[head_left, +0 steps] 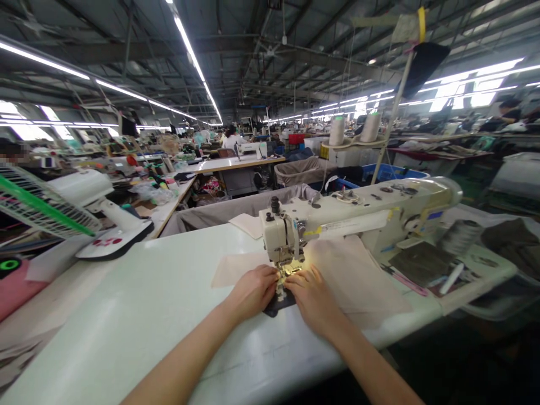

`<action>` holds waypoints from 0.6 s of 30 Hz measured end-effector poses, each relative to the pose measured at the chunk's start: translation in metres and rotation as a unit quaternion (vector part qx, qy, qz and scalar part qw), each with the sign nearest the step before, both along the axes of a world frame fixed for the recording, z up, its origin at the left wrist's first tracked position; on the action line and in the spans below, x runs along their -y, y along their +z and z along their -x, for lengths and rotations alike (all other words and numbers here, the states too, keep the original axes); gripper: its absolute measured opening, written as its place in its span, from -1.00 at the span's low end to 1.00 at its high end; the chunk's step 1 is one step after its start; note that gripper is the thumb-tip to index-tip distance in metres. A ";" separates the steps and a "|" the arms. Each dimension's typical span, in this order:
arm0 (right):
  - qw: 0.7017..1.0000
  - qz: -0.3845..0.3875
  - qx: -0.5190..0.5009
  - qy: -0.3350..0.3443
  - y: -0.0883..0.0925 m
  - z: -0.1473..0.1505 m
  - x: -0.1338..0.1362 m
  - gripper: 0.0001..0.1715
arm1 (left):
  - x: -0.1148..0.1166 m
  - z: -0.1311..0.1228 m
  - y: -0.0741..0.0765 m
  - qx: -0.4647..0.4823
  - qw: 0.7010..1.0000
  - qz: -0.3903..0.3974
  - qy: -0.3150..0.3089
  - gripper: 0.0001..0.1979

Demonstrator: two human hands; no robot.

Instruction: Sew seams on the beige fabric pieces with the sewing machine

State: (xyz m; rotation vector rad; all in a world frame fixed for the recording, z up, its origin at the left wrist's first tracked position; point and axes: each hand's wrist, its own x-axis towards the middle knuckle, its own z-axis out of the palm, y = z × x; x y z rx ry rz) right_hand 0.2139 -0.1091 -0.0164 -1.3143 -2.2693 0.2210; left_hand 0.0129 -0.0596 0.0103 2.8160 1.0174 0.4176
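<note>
Both hands sit at the needle end of the sewing machine (358, 214), palms down on the white table (147, 315).

Left hand (253, 292): fingers curled, tips resting on a small dark fabric piece (276, 306). Whether they pinch it or only press cannot be told.

Right hand (312, 298): flat and open, fingers stretched toward the presser foot (289, 267), pressing on the same dark piece from the other side.

The dark piece lies between the two hands and partly under them, its far edge beneath the presser foot, which is lit by the machine lamp just beyond the fingertips.

A large beige fabric sheet (358, 281) is spread under and outward of the right hand. A smaller beige piece (236, 267) lies just beyond the left hand.

Farther out:
- a white desk fan (84, 208) stands well to the left of the left hand
- two thread cones (337, 130) stand on a rack well beyond the machine
- another person is seated at a distant bench
</note>
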 end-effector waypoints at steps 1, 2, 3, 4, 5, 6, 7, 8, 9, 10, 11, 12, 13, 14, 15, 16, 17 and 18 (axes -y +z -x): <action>1.000 0.001 0.000 -0.002 -0.001 -0.001 0.003 -0.61 | -0.001 0.001 -0.001 0.002 1.000 -0.002 0.003 -0.74; 1.000 0.003 0.001 -0.003 -0.002 -0.001 0.006 -0.60 | -0.002 0.001 -0.001 0.004 1.000 -0.004 0.005 -0.74; 1.000 0.005 0.001 -0.005 -0.004 -0.002 0.009 -0.59 | -0.002 0.001 -0.002 0.005 1.000 -0.006 0.006 -0.74; 1.000 0.007 0.001 -0.006 -0.004 -0.002 0.012 -0.57 | -0.001 0.002 -0.002 0.007 1.000 -0.008 0.006 -0.73; 1.000 0.008 0.001 -0.007 -0.005 -0.003 0.014 -0.55 | -0.001 0.002 -0.002 0.008 1.000 -0.009 0.006 -0.72; 1.000 0.010 0.002 -0.008 -0.005 -0.003 0.016 -0.53 | 0.000 0.002 -0.002 0.007 1.000 -0.009 0.004 -0.71; 1.000 0.012 0.002 -0.009 -0.006 -0.003 0.018 -0.52 | 0.000 0.002 -0.001 0.006 1.000 -0.008 0.004 -0.71; 1.000 0.012 0.003 -0.009 -0.006 -0.003 0.019 -0.52 | 0.000 0.002 -0.001 0.005 1.000 -0.007 0.004 -0.72; 1.000 0.012 0.005 -0.009 -0.006 -0.002 0.019 -0.53 | 0.000 0.003 0.000 0.004 1.000 -0.005 0.004 -0.72; 1.000 0.011 0.005 -0.009 -0.005 -0.002 0.019 -0.53 | 0.000 0.004 0.000 0.005 1.000 -0.003 0.004 -0.72; 1.000 0.010 0.004 -0.009 -0.005 -0.002 0.019 -0.54 | -0.001 0.005 0.001 0.009 1.000 -0.001 0.003 -0.72; 1.000 0.010 0.002 -0.008 -0.006 -0.002 0.018 -0.54 | -0.002 0.007 0.001 0.014 1.000 0.001 0.003 -0.71; 1.000 0.012 0.000 -0.008 -0.006 -0.002 0.018 -0.55 | -0.003 0.009 0.001 0.021 1.000 0.003 0.002 -0.69; 1.000 0.013 0.000 -0.007 -0.006 -0.002 0.018 -0.55 | -0.004 0.010 0.001 0.027 1.000 0.004 0.001 -0.68; 1.000 0.014 0.002 -0.007 -0.006 -0.002 0.017 -0.56 | -0.004 0.012 0.001 0.032 0.999 0.003 0.001 -0.68; 1.000 0.014 0.004 -0.007 -0.007 -0.002 0.017 -0.56 | -0.005 0.013 0.001 0.035 0.999 0.002 0.000 -0.67; 1.000 0.014 0.007 -0.007 -0.007 -0.002 0.017 -0.55 | -0.005 0.013 0.000 0.034 0.999 0.000 -0.001 -0.67; 1.000 0.012 0.008 -0.007 -0.008 -0.002 0.017 -0.55 | -0.005 0.014 0.001 0.030 1.000 -0.001 -0.002 -0.67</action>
